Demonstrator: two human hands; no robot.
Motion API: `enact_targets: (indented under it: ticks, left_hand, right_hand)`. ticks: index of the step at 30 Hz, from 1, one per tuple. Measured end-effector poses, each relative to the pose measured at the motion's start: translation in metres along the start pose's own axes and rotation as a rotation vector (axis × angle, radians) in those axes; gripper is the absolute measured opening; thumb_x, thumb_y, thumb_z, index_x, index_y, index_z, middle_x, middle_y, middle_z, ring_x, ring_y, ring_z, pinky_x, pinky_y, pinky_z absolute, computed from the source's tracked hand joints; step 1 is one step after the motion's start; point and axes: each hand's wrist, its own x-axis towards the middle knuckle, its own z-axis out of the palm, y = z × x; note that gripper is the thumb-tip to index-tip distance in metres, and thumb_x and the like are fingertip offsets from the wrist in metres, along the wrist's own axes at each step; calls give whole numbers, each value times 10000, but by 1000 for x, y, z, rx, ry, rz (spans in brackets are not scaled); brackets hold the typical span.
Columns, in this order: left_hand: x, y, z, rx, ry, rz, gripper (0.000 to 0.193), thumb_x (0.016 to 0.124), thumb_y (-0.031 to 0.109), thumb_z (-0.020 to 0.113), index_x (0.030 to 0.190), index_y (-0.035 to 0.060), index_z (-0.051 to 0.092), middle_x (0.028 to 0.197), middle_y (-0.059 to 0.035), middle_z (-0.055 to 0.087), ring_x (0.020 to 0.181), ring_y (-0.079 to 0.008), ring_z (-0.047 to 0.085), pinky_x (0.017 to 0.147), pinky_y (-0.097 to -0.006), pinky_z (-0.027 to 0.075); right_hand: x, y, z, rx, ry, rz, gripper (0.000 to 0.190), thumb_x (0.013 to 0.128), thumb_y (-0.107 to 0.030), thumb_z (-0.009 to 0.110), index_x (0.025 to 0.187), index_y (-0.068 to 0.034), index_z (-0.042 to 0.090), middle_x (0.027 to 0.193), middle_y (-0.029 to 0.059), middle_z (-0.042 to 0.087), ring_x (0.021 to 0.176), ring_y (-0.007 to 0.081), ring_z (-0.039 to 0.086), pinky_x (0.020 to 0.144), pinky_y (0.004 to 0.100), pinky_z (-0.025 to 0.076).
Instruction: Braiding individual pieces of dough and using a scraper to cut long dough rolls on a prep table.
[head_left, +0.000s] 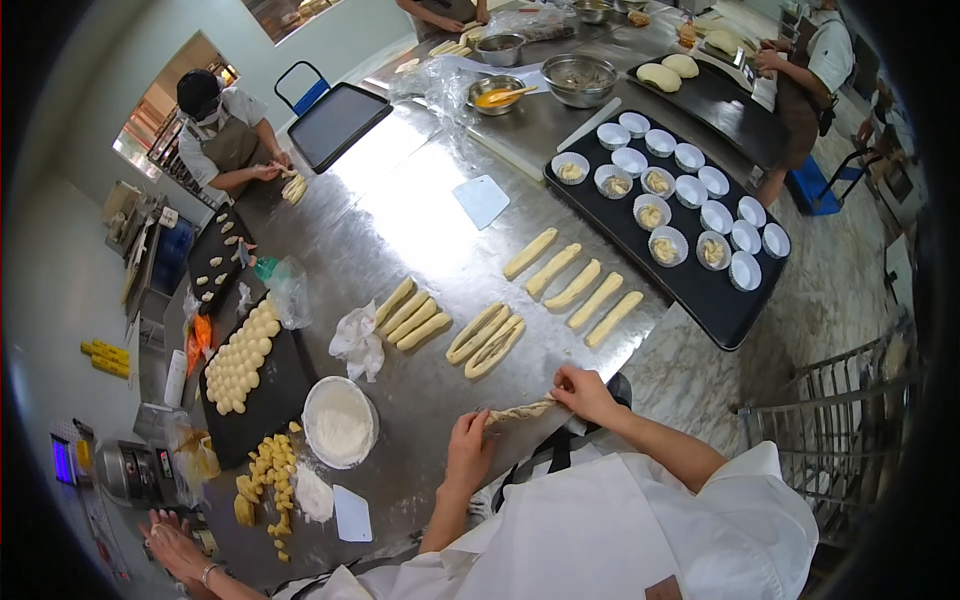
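Note:
My left hand (470, 452) and my right hand (586, 395) hold the two ends of a twisted strip of dough (521, 410) at the near edge of the steel table. The strip has dark streaks between its turns. Just beyond it lie slit dough pieces (495, 346), some with their cuts pulled apart. Farther right is a row of several uncut dough strips (574, 285). Another group of dough strips (411, 315) rests to the left, against a crumpled white plastic bag (358, 341).
A black tray (720, 315) of paper cups (715, 217), some holding dough, overhangs the table's right edge. Left stand a flour tub (340, 422), yellow dough chunks (270, 472) and a tray of dough balls (241, 356). A co-worker's hands (172, 544) are at lower left; other people work across the table.

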Motion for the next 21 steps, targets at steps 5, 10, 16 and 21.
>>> enact_targets:
  ticks: [5,10,16,21]
  left_hand:
    - [7,-1,-30,256,-20,49,289,869,69,642,1155,37,667,1062,-121,670,935,-324,642,839,-422,530]
    - [24,9,-64,84,-98,-106,176,852,131,705,997,32,697,1087,-113,672,993,-312,654,856,-390,536]
    - [40,13,-88,-830,-377,130,117,842,175,749,868,83,682,1107,-74,667,1102,-274,633,1058,-447,443]
    - [58,28,-31,-2034,-123,106,99,960,198,649,943,104,674,1124,-83,656,1051,-260,632,1093,-449,418]
  right_hand:
    - [2,-9,-21,513,-95,97,197,835,1,741,1029,-16,711,847,23,673,778,92,647,738,251,537]
    - [10,-29,-36,573,-120,-15,196,805,13,766,983,-44,705,1085,70,612,947,125,638,809,263,532]
    - [5,-58,-54,183,-7,-478,207,814,45,725,982,-54,657,1144,98,589,1011,231,640,832,325,534]
    - [-9,-84,-62,173,-83,-508,204,838,70,667,996,-57,640,1141,110,591,1009,284,634,844,354,524]
